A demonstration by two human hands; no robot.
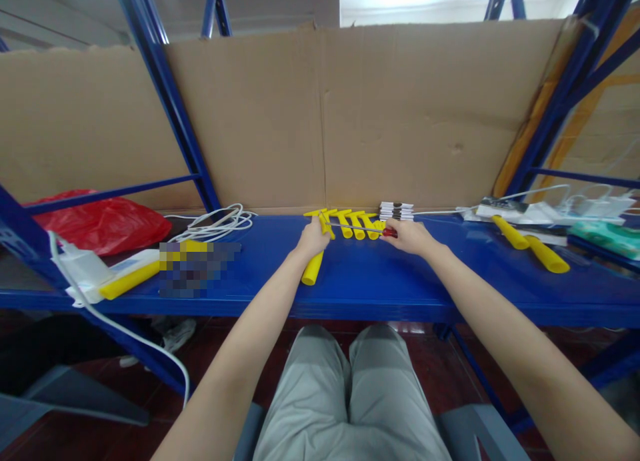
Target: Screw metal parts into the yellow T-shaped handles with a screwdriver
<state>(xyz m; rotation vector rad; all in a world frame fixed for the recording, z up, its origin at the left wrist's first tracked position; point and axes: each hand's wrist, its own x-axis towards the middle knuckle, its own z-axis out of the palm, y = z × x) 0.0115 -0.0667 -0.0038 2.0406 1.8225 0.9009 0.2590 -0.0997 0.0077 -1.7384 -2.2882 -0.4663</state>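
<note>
My left hand point(312, 237) is closed around a yellow tool point(313, 268), whose thick round handle points toward me over the blue shelf. My right hand point(409, 236) grips a screwdriver point(390, 232) by its red handle. The thin metal shaft runs leftward to the head of the yellow tool by my left fingers; the exact contact at its tip is too small to tell. Behind and between my hands lies a row of several similar yellow tools point(357, 225). A stack of small white and black packets point(397, 211) stands behind my right hand.
The blue shelf point(370, 281) has a cardboard wall point(400, 114) behind it. To the left are a red plastic bag point(100, 221), coiled white cable point(220, 222) and a yellow handle point(131, 279). At right lie two yellow handles point(547, 254) and a green packet point(607, 238). Blue posts flank the shelf.
</note>
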